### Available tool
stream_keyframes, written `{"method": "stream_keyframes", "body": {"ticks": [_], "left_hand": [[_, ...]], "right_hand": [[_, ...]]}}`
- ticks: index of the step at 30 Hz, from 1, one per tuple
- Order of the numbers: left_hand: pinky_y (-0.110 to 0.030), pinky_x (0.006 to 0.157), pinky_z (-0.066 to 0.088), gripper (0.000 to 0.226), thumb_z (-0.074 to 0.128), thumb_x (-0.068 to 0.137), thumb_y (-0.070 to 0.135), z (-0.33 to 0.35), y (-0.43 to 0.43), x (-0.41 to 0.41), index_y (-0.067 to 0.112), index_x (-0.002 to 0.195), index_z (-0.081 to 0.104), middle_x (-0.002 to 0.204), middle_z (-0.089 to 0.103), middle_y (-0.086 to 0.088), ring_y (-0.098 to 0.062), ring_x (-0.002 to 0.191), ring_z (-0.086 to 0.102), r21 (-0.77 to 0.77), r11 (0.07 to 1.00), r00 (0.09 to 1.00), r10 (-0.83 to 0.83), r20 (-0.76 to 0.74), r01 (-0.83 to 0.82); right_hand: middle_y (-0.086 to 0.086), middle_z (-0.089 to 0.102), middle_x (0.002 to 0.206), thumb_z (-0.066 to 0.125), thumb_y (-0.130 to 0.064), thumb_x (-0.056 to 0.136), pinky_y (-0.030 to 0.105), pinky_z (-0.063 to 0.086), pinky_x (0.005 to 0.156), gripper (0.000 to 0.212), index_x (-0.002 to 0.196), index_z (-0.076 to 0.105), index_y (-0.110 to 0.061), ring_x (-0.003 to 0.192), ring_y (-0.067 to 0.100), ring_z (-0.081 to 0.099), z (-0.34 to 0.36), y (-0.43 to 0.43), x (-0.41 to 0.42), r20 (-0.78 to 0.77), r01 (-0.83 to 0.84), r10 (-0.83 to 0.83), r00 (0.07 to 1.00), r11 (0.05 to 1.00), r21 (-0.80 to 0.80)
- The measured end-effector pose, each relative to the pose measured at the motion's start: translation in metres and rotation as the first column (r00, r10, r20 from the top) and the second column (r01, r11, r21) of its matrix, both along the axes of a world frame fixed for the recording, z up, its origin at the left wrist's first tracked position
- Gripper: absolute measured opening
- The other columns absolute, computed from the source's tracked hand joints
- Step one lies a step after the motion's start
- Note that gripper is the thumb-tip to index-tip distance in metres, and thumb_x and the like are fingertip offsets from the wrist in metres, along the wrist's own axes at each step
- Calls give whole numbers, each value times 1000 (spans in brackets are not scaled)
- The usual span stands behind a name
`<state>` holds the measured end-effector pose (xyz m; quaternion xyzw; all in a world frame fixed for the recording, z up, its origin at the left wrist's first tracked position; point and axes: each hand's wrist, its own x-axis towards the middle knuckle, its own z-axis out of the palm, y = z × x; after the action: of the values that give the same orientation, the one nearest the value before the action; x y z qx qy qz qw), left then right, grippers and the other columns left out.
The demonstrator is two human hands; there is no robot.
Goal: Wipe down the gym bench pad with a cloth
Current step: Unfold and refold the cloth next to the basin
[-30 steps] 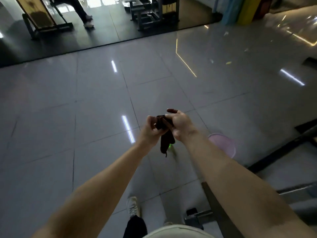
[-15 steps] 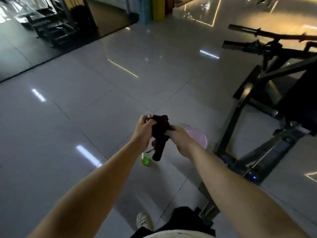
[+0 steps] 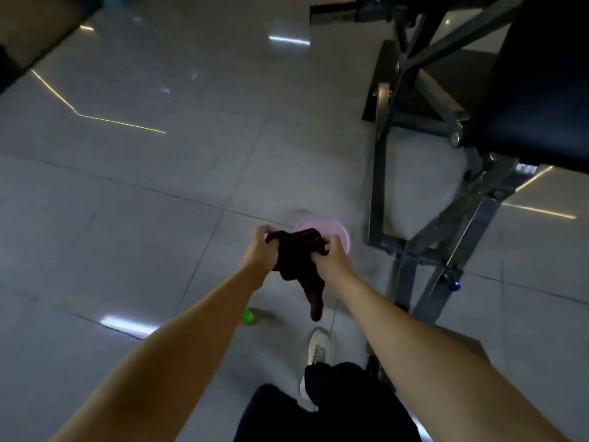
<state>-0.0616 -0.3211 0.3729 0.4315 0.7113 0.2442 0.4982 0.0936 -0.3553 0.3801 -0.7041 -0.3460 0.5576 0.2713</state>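
Dark brown cloth (image 3: 298, 260), bunched and twisted, is held out in front of a person standing on a glossy grey tiled floor (image 3: 127, 202). The left hand (image 3: 259, 250) grips one end with its fingers curled round the fabric. The right hand (image 3: 331, 261) grips the other end the same way. The two hands are close together, with the cloth pulled between them and a loose tail hanging below the right hand.

Just beyond the hands, a shallow pink basin (image 3: 338, 229) sits on the floor, partly hidden by the cloth. A small green bottle (image 3: 247, 316) shows on the floor under the left forearm, too blurred to tell more. One white shoe (image 3: 319, 344) and dark trousers appear at the bottom edge.

The black bench pad (image 3: 541, 84) fills the upper right corner, raised on a grey metal frame (image 3: 379, 154). It is well apart from the hands and cloth, and nothing touches it.

This looks like a preparation step, probably wringing or folding the cloth above the basin, so the wiping itself has not begun. Whether the cloth is wet cannot be told. The next move likely calls for turning right, raising the cloth to the pad, and opening it out flat under one palm so it covers the surface instead of dragging across it as a twisted rope.
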Motion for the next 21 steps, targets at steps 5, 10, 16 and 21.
{"method": "stream_keyframes", "body": {"ticks": [5, 10, 16, 21], "left_hand": [[-31, 56, 57, 54, 66, 89, -1, -88, 57, 22, 22, 129, 39, 104, 58, -9, -22, 80, 64, -160, 963, 968, -190, 165, 217], [-17, 59, 50, 45, 58, 86, -13, -213, 103, 34, 11, 118, 38, 88, 55, -6, -14, 73, 53, -136, 901, 911, -407, 69, 413], [-36, 58, 55, 22, 51, 81, 22, -422, 156, 40, 34, 99, 51, 97, 65, -5, -27, 80, 66, -177, 842, 822, -537, -188, 510], [-40, 82, 56, 49, 46, 90, 1, -497, 179, 51, 25, 132, 50, 137, 47, -7, -28, 101, 59, -136, 828, 793, -560, -239, 544]], "right_hand": [[7, 57, 122, 53, -23, 95, 24, 44, 64, 49, 140, 34, -18, 98, 22, 56, -95, 45, 21, 46, 123, -120, 992, 989, -76], [8, 60, 109, 52, -22, 94, 31, 53, 68, 36, 127, 39, -18, 90, 24, 62, -226, 79, 19, 158, 90, -67, 985, 986, -141], [-1, 59, 87, 37, -19, 105, 8, 41, 50, 17, 96, 50, -26, 72, 8, 57, -400, 114, 4, 277, 169, -116, 954, 969, -179], [-1, 65, 83, 32, -26, 105, 12, 47, 42, 20, 100, 50, -20, 55, 5, 64, -491, 143, -4, 381, 161, -95, 920, 976, -145]]}}
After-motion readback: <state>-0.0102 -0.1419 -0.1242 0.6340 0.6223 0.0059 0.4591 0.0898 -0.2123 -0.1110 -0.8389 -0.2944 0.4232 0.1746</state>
